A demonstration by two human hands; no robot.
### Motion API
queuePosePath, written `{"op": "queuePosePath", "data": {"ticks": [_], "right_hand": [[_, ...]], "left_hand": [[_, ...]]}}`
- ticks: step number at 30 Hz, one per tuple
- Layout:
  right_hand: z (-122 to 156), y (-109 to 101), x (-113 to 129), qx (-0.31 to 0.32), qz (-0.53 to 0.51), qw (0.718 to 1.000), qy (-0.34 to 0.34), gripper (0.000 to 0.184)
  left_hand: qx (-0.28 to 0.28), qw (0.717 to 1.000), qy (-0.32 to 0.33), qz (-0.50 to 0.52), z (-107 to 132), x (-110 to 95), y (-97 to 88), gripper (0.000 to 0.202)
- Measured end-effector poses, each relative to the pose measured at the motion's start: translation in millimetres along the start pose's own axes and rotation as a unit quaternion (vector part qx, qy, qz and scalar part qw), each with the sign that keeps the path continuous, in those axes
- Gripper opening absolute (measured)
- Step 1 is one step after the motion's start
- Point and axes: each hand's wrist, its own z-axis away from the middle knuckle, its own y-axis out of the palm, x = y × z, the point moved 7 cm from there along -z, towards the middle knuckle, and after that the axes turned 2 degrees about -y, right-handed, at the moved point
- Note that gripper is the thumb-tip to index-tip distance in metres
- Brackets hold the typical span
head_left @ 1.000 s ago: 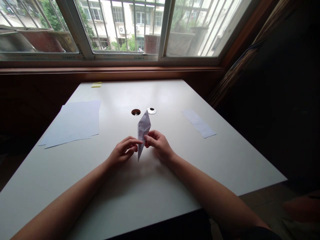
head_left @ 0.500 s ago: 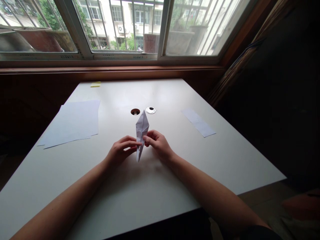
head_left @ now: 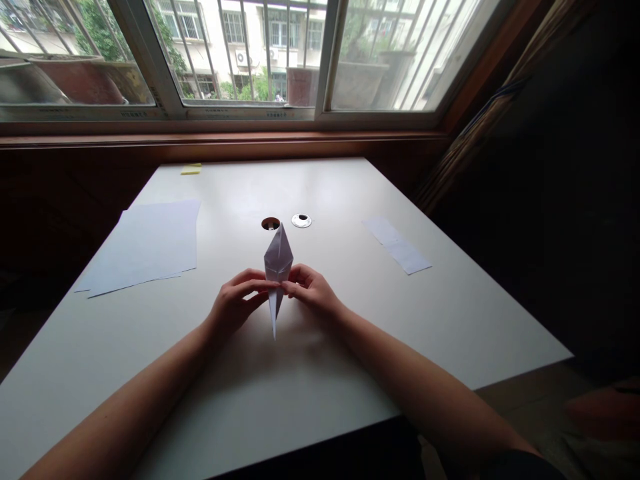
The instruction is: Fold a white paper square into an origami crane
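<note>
Paper (head_left: 279, 257), folded into a slim pointed diamond, is held over the white table (head_left: 240, 413), on the near side of the round hole (head_left: 271, 225). The left hand (head_left: 239, 297) pinches it from the left and the right hand (head_left: 313, 291) from the right, fingertips close together. Just right of the hole lies a ring-shaped cover (head_left: 308, 221); large sheets (head_left: 150, 243) lie left of it, a narrow strip (head_left: 398, 245) well to its right.

Hands (head_left: 236, 298) (head_left: 316, 293) partly cover the folded paper (head_left: 279, 257); the window (head_left: 327, 63) is cropped above.
</note>
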Motion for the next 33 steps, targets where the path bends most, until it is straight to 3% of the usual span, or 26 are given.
{"op": "queuePosePath", "data": {"ticks": [5, 10, 14, 25, 33], "right_hand": [[-0.7, -2.1, 3.8, -0.017, -0.028, 0.999, -0.008, 0.03], [0.4, -1.1, 3.9, -0.011, -0.014, 1.0, 0.001, 0.032], [0.4, 1.1, 1.0, -0.002, -0.012, 1.0, 0.004, 0.031], [0.7, 4.2, 5.5, 0.005, -0.053, 0.999, 0.006, 0.033], [0.1, 6.3, 5.2, 0.012, -0.019, 1.0, -0.005, 0.036]], "left_hand": [[0.019, 1.0, 0.021, 0.007, 0.1, -4.1, 3.2, 0.019], [0.0, 1.0, 0.009, 0.0, -0.5, -1.2, 1.6, 0.026], [-0.005, 1.0, 0.004, -0.002, 0.9, 1.4, -0.1, 0.019], [0.0, 0.995, -0.054, 0.084, 5.1, 10.3, -0.1, 0.015], [-0.028, 0.993, -0.093, 0.074, 4.3, 11.3, -1.8, 0.011]]}}
